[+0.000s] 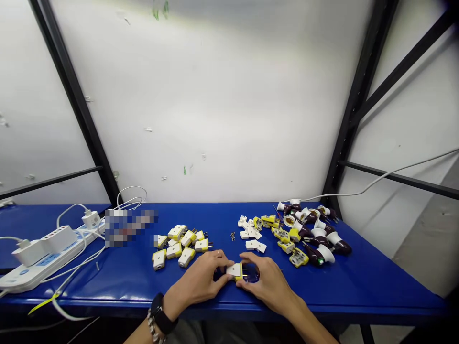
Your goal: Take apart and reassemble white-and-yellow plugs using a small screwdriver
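Between my two hands is a white and yellow electrical plug (234, 270), its metal pins pointing right. The thumb and fingers of my left hand (203, 278) pinch its left end. My right hand (269, 283) curves around the other side, thumb and fingertips on the yellow edges near the pins. Just beyond my hands lies a little heap of small screws (233, 236). Closed plugs of the same kind (174, 250) are grouped to the left. White plug covers (252, 245) and opened yellow plug halves (299, 258) are spread to the right.
Dark lamp holders with white rims (325, 253) are piled at the right of the blue table (122, 282). A white power strip (46, 262) with adapters and loose cables runs along the left. Black frame posts (353, 105) and a white wall panel (229, 105) stand behind.
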Demonstrator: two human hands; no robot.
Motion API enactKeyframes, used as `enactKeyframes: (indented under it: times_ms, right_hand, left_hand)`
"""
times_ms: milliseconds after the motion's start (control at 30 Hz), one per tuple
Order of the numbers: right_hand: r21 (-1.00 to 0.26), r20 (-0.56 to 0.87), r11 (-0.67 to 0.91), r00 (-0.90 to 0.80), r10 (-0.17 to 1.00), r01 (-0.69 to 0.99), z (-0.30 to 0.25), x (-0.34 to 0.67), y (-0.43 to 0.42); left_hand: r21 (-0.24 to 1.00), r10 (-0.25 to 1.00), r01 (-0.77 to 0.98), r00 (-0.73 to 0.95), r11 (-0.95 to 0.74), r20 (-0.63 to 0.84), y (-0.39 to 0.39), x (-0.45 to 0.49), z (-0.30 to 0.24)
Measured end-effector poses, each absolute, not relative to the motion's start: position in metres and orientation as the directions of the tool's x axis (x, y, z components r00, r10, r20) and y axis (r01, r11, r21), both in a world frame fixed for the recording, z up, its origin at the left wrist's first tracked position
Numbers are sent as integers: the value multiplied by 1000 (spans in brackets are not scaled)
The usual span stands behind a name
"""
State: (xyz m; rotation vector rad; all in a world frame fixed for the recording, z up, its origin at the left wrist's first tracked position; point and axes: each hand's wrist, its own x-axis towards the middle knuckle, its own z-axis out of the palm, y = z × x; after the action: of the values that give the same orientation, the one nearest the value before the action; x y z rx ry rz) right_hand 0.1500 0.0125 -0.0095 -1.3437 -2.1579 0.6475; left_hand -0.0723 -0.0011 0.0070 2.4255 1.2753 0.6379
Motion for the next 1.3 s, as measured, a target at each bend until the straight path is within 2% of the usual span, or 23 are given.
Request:
enactKeyframes:
  times_ms: [233, 433, 633, 700, 800, 900, 1100, 1300]
  right_hand:
    - [-639, 227, 469, -432, 872, 610, -8, 149, 13]
    - [-627, 335, 569, -476, 813, 532, -7, 150, 15]
    - [-584, 358, 596, -484, 798, 551, -12, 149, 13]
    - [-582, 355, 584, -469, 808, 566, -14, 149, 13]
    - [-580, 349, 566, -449, 822, 585, -15, 150, 13]
    - [-575, 344, 556, -440, 830, 600, -14, 150, 11]
    - [-595, 394, 539, -369, 842, 596, -8, 149, 7]
    - [-676, 565, 595, -213, 797, 435, -10, 151, 9]
  left_hand:
    - [374, 810, 721, 553, -584, 197, 4, -70, 16]
    - [495, 833, 678, 508, -543, 219, 11, -62, 8]
    - [473, 847, 706, 482, -527, 224, 28, -63, 19]
    - [439, 878, 760, 417, -479, 237, 41, -62, 21]
    - [309, 918, 872, 311, -378, 246, 61, -55, 14]
    - [205, 928, 916, 301, -345, 218, 74, -47, 4]
    - [170, 927, 920, 320, -353, 196, 76, -43, -3]
    - [147, 925, 920, 336, -363, 178, 67, -44, -3]
